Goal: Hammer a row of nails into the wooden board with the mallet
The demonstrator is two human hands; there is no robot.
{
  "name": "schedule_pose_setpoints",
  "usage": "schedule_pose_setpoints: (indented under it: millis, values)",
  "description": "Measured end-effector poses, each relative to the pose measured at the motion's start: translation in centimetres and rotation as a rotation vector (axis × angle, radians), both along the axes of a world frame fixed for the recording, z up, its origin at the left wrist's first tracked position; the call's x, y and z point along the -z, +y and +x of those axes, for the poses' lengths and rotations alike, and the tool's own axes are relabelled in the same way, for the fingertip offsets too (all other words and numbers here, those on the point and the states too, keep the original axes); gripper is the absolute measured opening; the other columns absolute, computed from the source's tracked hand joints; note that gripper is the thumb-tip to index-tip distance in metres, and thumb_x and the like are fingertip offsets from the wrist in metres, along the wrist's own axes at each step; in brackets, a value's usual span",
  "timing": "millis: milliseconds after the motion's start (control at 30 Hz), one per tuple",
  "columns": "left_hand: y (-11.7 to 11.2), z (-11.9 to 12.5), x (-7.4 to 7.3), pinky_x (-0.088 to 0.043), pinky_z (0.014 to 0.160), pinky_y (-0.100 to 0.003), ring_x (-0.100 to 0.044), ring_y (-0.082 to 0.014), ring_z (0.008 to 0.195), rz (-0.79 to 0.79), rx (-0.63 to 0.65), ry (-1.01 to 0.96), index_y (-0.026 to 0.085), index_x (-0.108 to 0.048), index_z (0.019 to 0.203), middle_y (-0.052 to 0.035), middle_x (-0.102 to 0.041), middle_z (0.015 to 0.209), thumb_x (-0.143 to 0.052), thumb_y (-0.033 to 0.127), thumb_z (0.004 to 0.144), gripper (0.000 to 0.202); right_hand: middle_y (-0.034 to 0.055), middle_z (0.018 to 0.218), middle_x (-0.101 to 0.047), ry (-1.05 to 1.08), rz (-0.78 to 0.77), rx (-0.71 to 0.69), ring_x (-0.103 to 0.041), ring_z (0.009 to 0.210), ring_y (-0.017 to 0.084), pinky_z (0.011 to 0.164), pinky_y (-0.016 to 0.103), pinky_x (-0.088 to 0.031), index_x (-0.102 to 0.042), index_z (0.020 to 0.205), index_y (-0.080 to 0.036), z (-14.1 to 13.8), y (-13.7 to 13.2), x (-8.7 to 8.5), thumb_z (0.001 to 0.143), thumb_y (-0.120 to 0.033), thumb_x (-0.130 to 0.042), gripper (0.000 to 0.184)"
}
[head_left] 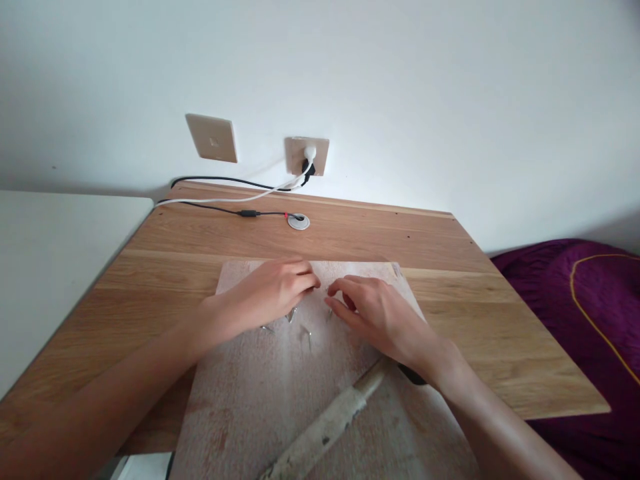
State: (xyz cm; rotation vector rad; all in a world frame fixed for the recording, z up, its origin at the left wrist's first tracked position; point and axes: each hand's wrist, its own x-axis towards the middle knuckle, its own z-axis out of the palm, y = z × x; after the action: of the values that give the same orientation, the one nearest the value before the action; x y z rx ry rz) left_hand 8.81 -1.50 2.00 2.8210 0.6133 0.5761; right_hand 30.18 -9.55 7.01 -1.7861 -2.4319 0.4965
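Note:
A pale wooden board [280, 400] lies on the wooden desk [440, 300]. Several small metal nails [306, 335] are scattered on the board between my hands. My left hand [273, 290] rests at the board's far edge with fingers curled together; whether it pinches a nail is hidden. My right hand [373, 310] lies beside it, fingers bent with their tips toward the left hand's and near the nails. Under my right wrist a tool with a worn pale handle [325, 423] lies diagonally on the board; its head is hidden.
Black and white cables [225, 200] run along the desk's back edge to a wall socket [307, 155]. A round metal grommet [299, 222] sits near them. A white surface [55, 267] adjoins on the left, purple bedding [590, 300] on the right.

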Motion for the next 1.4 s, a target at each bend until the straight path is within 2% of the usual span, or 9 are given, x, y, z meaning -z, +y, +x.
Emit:
schedule_pose_setpoints:
  millis: [100,200,333,433,633,833,1000,1233,1400]
  values:
    - [0.2,0.3,0.2,-0.053,0.078,-0.031,-0.069,-0.0198,0.089,0.061,0.011,0.037,0.016,-0.073,0.096,-0.0042,-0.073,0.092,-0.060,0.007,0.102,0.017,0.0080,0.090,-0.080,-0.140,0.087,0.079,-0.076,0.083,0.024,0.069,0.032,-0.042,-0.074,0.103,-0.016,0.1,0.5,0.4,0.110,-0.029,-0.060,0.021]
    - [0.2,0.4,0.2,-0.053,0.080,-0.033,-0.066,-0.0208,0.089,0.174,0.041,0.078,0.015,-0.070,0.096,-0.0048,-0.070,0.091,-0.059,0.006,0.103,0.016,0.0110,0.095,-0.082,-0.251,0.105,0.076,-0.078,0.087,0.027,0.067,0.033,-0.041,-0.072,0.105,-0.016,0.0,0.8,0.4,0.113,-0.034,-0.055,0.027]
    - [-0.1,0.7,-0.2,-0.053,0.082,-0.034,-0.065,-0.0227,0.091,0.335,0.068,0.182,0.012,-0.067,0.096,-0.0077,-0.070,0.096,-0.062,0.002,0.099,0.012,0.0098,0.095,-0.081,-0.311,0.086,0.041,-0.078,0.083,0.026,0.061,0.034,-0.035,-0.071,0.100,-0.017,-0.5,1.1,0.6,0.114,-0.033,-0.051,0.030]
    - [-0.2,0.9,-0.2,-0.052,0.081,-0.033,-0.064,-0.0224,0.090,0.393,0.066,0.208,0.012,-0.066,0.094,-0.0083,-0.070,0.096,-0.062,-0.002,0.096,0.014,0.0090,0.093,-0.079,-0.321,0.080,0.018,-0.077,0.079,0.025,0.058,0.034,-0.030,-0.071,0.096,-0.017,-0.8,1.3,0.7,0.113,-0.029,-0.052,0.029]
    - [0.0,0.8,0.2,-0.053,0.078,-0.035,-0.065,-0.0225,0.087,0.339,0.067,0.138,0.013,-0.066,0.092,-0.0072,-0.068,0.092,-0.061,0.002,0.099,0.014,0.0091,0.097,-0.078,-0.341,0.082,0.010,-0.074,0.075,0.021,0.056,0.034,-0.023,-0.070,0.096,-0.016,-1.0,1.5,1.2,0.110,-0.019,-0.048,0.026]
    - [0.0,0.4,0.2,-0.055,0.082,-0.034,-0.068,-0.0217,0.091,0.251,0.067,0.147,0.014,-0.070,0.100,-0.0050,-0.070,0.095,-0.066,0.001,0.096,0.013,0.0085,0.094,-0.077,-0.359,0.083,-0.003,-0.070,0.072,0.018,0.056,0.034,-0.022,-0.071,0.095,-0.016,-1.3,1.5,1.1,0.108,-0.013,-0.047,0.027]
    - [0.3,0.4,-0.2,-0.055,0.079,-0.034,-0.070,-0.0223,0.087,0.274,0.074,0.160,0.012,-0.072,0.099,-0.0062,-0.073,0.093,-0.073,0.004,0.094,0.010,0.0084,0.097,-0.077,-0.368,0.096,0.003,-0.070,0.073,0.018,0.056,0.034,-0.022,-0.071,0.098,-0.017,-1.7,1.3,0.9,0.105,-0.009,-0.046,0.027]
    - [0.9,1.0,-0.4,-0.055,0.084,-0.036,-0.070,-0.0239,0.090,0.340,0.087,0.226,0.013,-0.071,0.094,-0.0067,-0.073,0.092,-0.072,0.005,0.095,0.008,0.0068,0.094,-0.075,-0.349,0.091,0.005,-0.069,0.071,0.019,0.056,0.034,-0.020,-0.072,0.101,-0.018,-1.8,1.1,0.5,0.105,-0.008,-0.048,0.026]
    - [1.0,1.1,-1.3,-0.053,0.083,-0.036,-0.068,-0.0238,0.090,0.331,0.066,0.147,0.014,-0.070,0.093,-0.0061,-0.071,0.090,-0.071,0.014,0.100,0.006,0.0059,0.097,-0.076,-0.307,0.079,0.010,-0.068,0.072,0.018,0.057,0.033,-0.023,-0.073,0.110,-0.019,-1.5,1.4,0.4,0.104,-0.009,-0.051,0.025]
